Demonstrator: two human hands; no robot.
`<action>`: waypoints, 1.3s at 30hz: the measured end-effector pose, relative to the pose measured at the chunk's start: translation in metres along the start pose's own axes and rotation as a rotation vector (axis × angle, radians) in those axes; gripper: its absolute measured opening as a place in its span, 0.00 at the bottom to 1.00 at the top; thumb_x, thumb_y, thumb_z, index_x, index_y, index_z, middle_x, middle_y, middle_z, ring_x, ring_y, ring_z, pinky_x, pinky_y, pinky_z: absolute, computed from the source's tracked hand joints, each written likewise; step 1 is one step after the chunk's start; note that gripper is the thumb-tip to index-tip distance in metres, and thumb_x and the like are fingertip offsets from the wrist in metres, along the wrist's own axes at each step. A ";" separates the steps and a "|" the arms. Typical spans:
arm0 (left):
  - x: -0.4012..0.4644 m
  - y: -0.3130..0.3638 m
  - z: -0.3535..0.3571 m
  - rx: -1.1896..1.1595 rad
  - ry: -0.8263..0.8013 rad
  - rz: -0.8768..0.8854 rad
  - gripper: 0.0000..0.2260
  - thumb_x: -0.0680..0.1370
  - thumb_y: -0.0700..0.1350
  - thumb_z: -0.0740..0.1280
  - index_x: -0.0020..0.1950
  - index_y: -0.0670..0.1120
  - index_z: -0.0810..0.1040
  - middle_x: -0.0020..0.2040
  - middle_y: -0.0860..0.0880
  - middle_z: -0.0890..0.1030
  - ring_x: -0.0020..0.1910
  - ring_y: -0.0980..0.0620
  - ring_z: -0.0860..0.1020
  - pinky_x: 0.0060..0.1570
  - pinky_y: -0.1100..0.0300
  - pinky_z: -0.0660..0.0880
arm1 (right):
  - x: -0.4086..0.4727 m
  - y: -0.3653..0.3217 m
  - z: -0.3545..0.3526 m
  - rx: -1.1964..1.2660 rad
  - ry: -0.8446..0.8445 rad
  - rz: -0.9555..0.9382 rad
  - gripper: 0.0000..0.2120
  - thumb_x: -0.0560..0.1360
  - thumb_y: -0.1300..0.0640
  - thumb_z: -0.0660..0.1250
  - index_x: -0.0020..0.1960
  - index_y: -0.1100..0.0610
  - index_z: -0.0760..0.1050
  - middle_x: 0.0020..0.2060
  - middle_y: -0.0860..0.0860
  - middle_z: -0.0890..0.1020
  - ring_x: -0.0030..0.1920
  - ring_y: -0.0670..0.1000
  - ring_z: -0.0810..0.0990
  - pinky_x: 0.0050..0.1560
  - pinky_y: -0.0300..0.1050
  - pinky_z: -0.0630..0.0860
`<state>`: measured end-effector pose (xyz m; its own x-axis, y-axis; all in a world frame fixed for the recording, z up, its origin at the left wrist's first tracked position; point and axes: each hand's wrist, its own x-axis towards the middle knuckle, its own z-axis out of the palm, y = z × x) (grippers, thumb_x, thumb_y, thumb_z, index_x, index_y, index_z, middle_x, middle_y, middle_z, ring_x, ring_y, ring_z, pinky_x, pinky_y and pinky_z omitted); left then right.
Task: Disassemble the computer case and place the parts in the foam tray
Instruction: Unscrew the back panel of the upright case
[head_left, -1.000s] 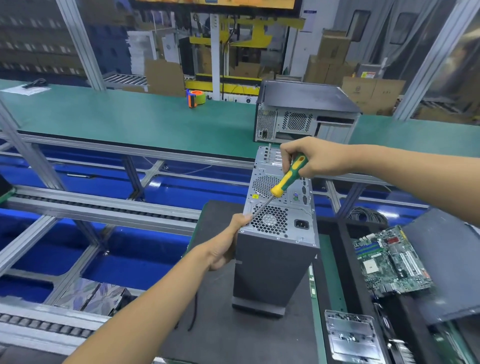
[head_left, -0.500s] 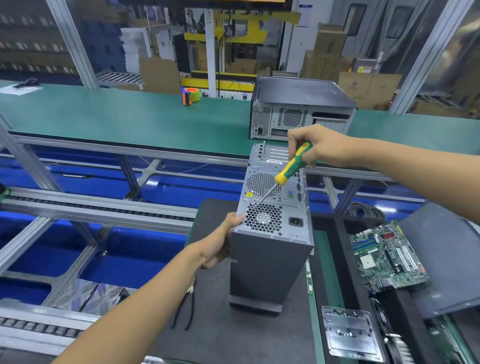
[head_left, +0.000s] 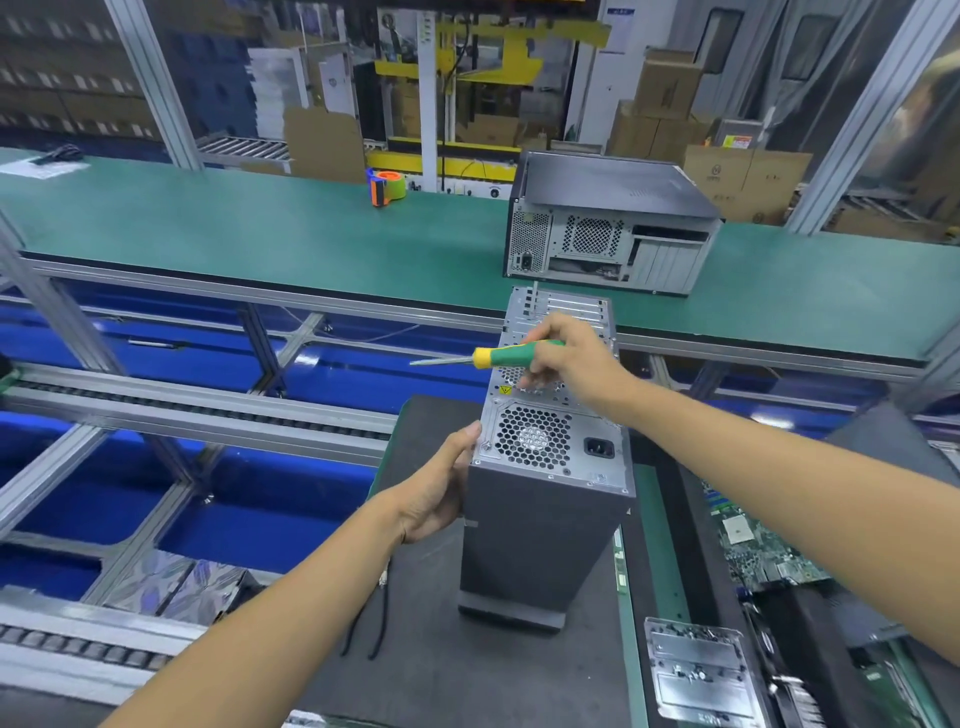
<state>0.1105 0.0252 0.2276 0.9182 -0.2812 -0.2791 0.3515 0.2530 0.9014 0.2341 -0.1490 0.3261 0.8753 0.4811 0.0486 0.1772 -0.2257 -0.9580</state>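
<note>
Grey computer case (head_left: 540, 525) is stood on end on the dark mat at the counter's near edge, steadied by the left hand (head_left: 436, 493) gripping its upper left corner. Screwdriver (head_left: 498, 356) is gripped in the right hand (head_left: 569, 358), lifted off the rear panel. Shell looks intact; motherboard (head_left: 763, 551) already lies in the foam tray (head_left: 691, 525), so most disassembly is judged left.

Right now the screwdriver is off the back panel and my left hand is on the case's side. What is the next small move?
Probably slide the side panel off with the left hand, which grips its rear edge. The right hand holds the screwdriver sideways, its tip clear of the case, which suggests that unscrewing there is done. Whether every screw is out cannot be seen.
</note>
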 end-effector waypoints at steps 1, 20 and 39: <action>0.000 0.000 0.000 -0.001 -0.005 -0.001 0.27 0.81 0.69 0.50 0.75 0.60 0.73 0.72 0.48 0.78 0.70 0.48 0.76 0.68 0.46 0.71 | 0.002 0.000 0.008 -0.011 -0.024 -0.011 0.11 0.76 0.74 0.60 0.49 0.60 0.70 0.41 0.64 0.82 0.35 0.56 0.84 0.33 0.44 0.77; 0.008 -0.021 0.010 -0.233 0.453 -0.001 0.36 0.81 0.67 0.59 0.75 0.39 0.67 0.70 0.38 0.76 0.69 0.34 0.75 0.72 0.33 0.68 | 0.018 0.008 0.055 -0.598 -0.350 -0.300 0.05 0.77 0.57 0.62 0.52 0.52 0.69 0.36 0.48 0.83 0.34 0.49 0.80 0.35 0.50 0.77; -0.031 0.028 0.013 0.994 0.344 0.756 0.10 0.79 0.34 0.70 0.59 0.43 0.86 0.49 0.47 0.75 0.50 0.57 0.76 0.54 0.65 0.76 | 0.026 0.022 0.056 -0.572 -0.308 -0.371 0.04 0.76 0.53 0.57 0.51 0.46 0.66 0.36 0.45 0.80 0.33 0.44 0.77 0.30 0.34 0.69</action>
<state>0.0898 0.0291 0.2656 0.8799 -0.0826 0.4679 -0.4216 -0.5897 0.6889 0.2354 -0.0938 0.2908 0.5617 0.8080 0.1780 0.7161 -0.3670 -0.5937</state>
